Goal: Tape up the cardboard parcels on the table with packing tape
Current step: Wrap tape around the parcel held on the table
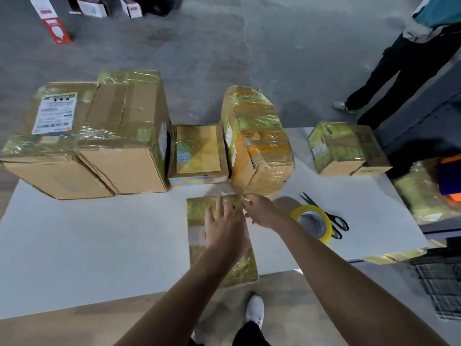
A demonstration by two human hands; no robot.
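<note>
Flat parcel (199,211) sits at 6 o'clock on the desk (99,245), its near end right at the desk edge. Left hand (222,226) lies on top of it, fingers spread and pressing down. Right hand (262,211) pinches what looks like a loose tape end at the parcel's far right corner. Tape roll (304,209) stands just at 3 o'clock of the parcel, with the scissors (339,222) touching it behind.

Risks, my read:
- The tape end could fold on itself or wrinkle if it's pulled slack.
- The parcel could slide off the near edge if the left hand lifts during the pull.

Farther back, from 10 to 2 o'clock: labelled box (50,171), big box (124,146), small box (199,151), heavily wrapped parcel (257,146), corner box (346,148). All are closed, so I can't see what's in them.
</note>
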